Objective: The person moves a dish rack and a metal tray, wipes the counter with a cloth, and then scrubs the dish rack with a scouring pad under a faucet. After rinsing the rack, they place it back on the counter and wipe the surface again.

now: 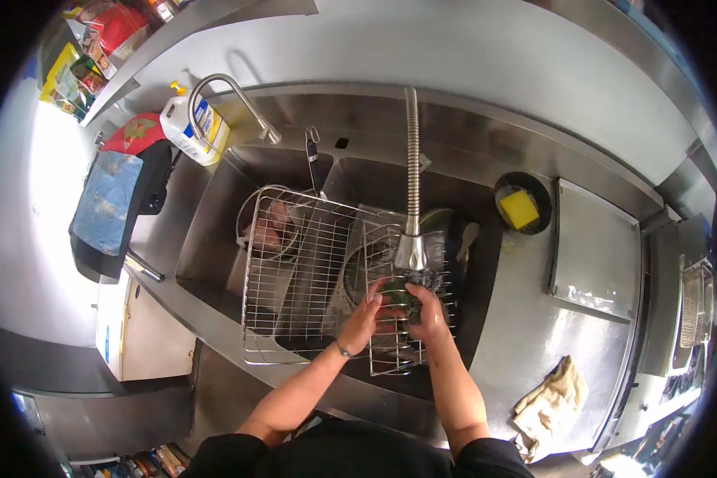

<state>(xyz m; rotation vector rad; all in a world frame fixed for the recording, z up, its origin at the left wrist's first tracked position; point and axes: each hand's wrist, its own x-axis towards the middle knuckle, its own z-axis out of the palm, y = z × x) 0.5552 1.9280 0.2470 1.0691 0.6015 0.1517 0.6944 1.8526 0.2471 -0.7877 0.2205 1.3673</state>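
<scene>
My left hand (361,325) and my right hand (429,315) are close together over the right sink basin, below the spray head (410,253). Both are closed around a small wire rack (389,365); their thumbs are on top and some fingers show behind its bars. Water runs from the spray head onto the rack near my right hand. Something dark green shows between my hands, but I cannot make out what it is. A larger wire grid rack (283,319) lies across the two basins, left of my hands.
The left basin holds a bowl (240,225) with pinkish pieces. On the right counter are a black pan (546,195) with a yellow sponge (519,209), and a beige cloth (551,401). A soap jug (191,131) and a second faucet (239,92) stand back left.
</scene>
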